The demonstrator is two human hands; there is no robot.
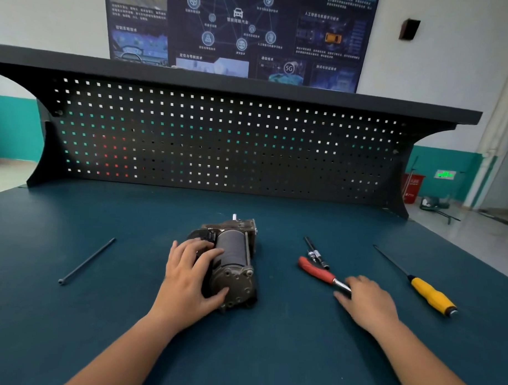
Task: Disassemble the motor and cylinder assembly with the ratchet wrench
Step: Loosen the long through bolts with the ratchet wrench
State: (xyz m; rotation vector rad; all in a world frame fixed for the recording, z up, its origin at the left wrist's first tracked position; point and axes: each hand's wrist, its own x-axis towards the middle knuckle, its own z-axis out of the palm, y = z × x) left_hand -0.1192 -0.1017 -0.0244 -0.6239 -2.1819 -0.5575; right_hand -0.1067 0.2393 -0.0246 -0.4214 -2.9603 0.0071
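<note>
The motor and cylinder assembly (235,258), a dark cylinder in a grey-brown metal housing, lies in the middle of the blue bench top. My left hand (191,276) rests on its left side, fingers spread over the top and thumb against the near end cap. The ratchet wrench (319,271), with a red handle and a chrome shaft, lies to the right of the assembly. My right hand (367,301) lies over the wrench's chrome end; its fingers touch the shaft and hide the head. Whether they grip it is unclear.
A long black bolt (87,261) lies at the left of the bench top (270,351). Two black bits (317,253) lie just beyond the wrench handle. A yellow-handled screwdriver (416,281) lies at the right. A black pegboard (220,145) closes off the back.
</note>
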